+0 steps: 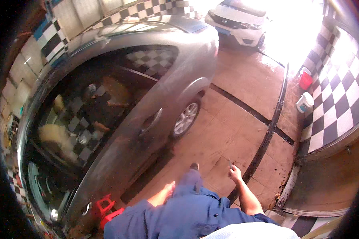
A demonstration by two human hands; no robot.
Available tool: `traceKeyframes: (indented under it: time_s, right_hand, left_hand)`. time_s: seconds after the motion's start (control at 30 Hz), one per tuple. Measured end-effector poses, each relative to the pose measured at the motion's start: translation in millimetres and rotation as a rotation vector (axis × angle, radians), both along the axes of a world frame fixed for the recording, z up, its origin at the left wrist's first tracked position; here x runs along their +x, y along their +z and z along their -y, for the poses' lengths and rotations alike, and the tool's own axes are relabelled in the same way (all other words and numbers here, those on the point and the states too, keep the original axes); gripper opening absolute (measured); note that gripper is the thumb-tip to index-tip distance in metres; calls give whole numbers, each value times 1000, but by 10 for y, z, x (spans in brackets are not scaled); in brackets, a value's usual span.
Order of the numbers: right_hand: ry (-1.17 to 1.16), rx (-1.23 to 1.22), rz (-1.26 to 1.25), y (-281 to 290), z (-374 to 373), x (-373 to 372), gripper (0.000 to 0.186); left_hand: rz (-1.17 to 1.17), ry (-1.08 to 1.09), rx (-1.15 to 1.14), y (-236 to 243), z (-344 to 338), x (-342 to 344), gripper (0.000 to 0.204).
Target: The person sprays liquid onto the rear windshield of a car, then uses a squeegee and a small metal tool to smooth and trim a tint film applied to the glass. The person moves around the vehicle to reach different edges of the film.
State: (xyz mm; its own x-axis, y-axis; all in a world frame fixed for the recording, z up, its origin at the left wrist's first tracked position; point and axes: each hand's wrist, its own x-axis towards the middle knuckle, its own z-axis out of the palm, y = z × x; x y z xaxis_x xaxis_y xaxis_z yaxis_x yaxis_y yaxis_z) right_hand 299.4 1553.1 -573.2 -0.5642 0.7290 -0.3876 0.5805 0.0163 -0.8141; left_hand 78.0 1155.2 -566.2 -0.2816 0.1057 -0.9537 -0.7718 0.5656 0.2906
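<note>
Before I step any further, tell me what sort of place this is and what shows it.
Probably a car wash or vehicle service bay: a gray car stands close by, a white car beyond it, and a white bucket sits near the checkered wall.

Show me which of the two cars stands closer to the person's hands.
The grey car, filling the picture's left side, beside the person's left hand. The white car stands farther off at the top, its front showing.

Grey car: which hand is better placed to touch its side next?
Probably the left hand: it is nearer the car and looks empty, while the right hand grips a thin object farther away.
</note>
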Motion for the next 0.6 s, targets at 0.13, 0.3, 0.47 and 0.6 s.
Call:
traceKeyframes:
  time_s: [0.13,0.3,0.47,0.6]
  right_hand:
    - [108,-225,-6,686,-371,-1084,20]
    - [-121,-291,254,108,-1374,-300,17]
    - [-826,-392,322,695,-1686,499,9]
    - [-1077,-523,290,632,-2297,668,12]
  left_hand:
    - [-111,-144,101,-126,-821,-958,46]
    - [-100,-318,107,-195,-2337,-1786,53]
    - [-297,-633,256,28,-3724,-2578,45]
    - [-539,-630,337,-464,-4608,-3291,44]
